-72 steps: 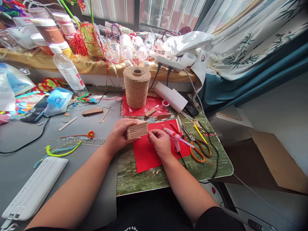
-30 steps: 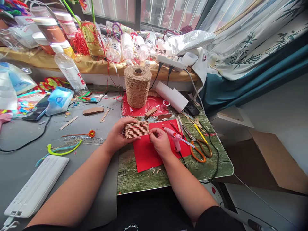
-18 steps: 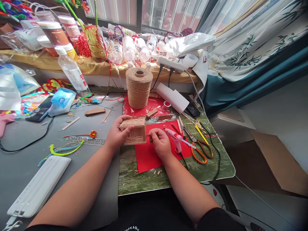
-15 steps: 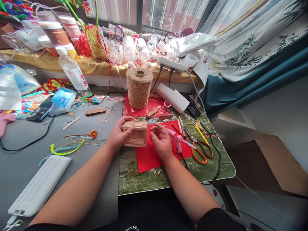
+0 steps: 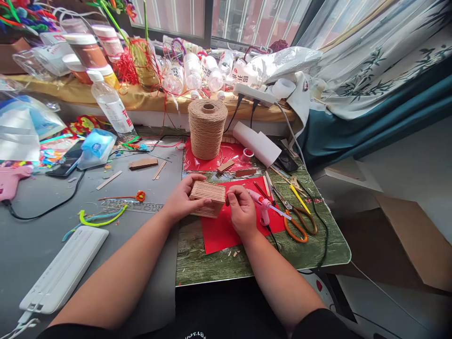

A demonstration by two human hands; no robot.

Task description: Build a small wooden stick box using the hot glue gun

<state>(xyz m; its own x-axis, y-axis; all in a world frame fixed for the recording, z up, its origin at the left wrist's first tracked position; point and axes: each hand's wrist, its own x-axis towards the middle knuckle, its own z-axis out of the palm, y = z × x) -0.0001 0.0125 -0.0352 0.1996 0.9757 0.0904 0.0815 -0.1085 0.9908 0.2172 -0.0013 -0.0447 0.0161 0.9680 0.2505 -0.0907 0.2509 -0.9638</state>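
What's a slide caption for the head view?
Left hand holds a slatted box over red paper, right hand beside it; twine spool behind, glue gun nearby.

Free lane between forearms (image 5: 278, 275): bare near part of red paper (image 5: 219, 238), then green board (image 5: 197, 268) with low wood chips (image 5: 235, 253). Right hand (image 5: 242, 207) blocked on outer side: glue gun (image 5: 264, 214) just beside, scissors (image 5: 297, 230) beyond, black cord (image 5: 326, 230) past those. Far side: tall twine spool (image 5: 207, 132) stands behind slatted box (image 5: 208, 192) in left hand (image 5: 181, 200). Grey counter (image 5: 35, 240), left: ruler (image 5: 151, 206), pipe cleaners (image 5: 100, 223) lie flat, passable above; power bank (image 5: 67, 268) bulkier.
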